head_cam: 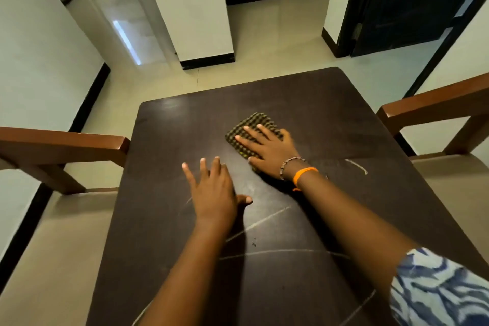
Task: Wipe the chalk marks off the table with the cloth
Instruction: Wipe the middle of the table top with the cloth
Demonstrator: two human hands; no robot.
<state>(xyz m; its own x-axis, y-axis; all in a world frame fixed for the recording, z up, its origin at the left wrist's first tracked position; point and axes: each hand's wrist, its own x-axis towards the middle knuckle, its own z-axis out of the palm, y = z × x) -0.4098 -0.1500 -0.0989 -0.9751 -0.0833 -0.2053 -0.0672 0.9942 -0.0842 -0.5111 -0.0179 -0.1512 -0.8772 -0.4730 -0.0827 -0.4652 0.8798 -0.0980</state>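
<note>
At the centre of the dark brown rectangular wooden table (169, 140), a little toward one o'clock, lies the folded yellow-and-black checked cloth (250, 124), and the right hand (267, 151) is flat on top of it, fingers straight and spread, pressing it down rather than gripping it. The left hand (214, 193) rests on bare wood at about seven o'clock from the cloth, just beside it, fingers also straight and splayed, holding nothing; it seems to be steadying the table.

The thin white chalk marks (264, 219) that remain lie almost wholly on the near side. From the cloth they run between five and seven o'clock: a long diagonal stroke just beyond the left wrist, a curved line crossing under both forearms, and fainter strokes near the table's near edge. One short curved stroke (358, 166) sits at about four o'clock from the cloth, past the right wrist with its bead bracelet and orange band (304, 174).

So the cloth is farther out than nearly all the chalk. In my judgement the coming stroke should pull it back toward the body, and the left hand and forearm, lying over those lines, would have to lift clear.
</note>
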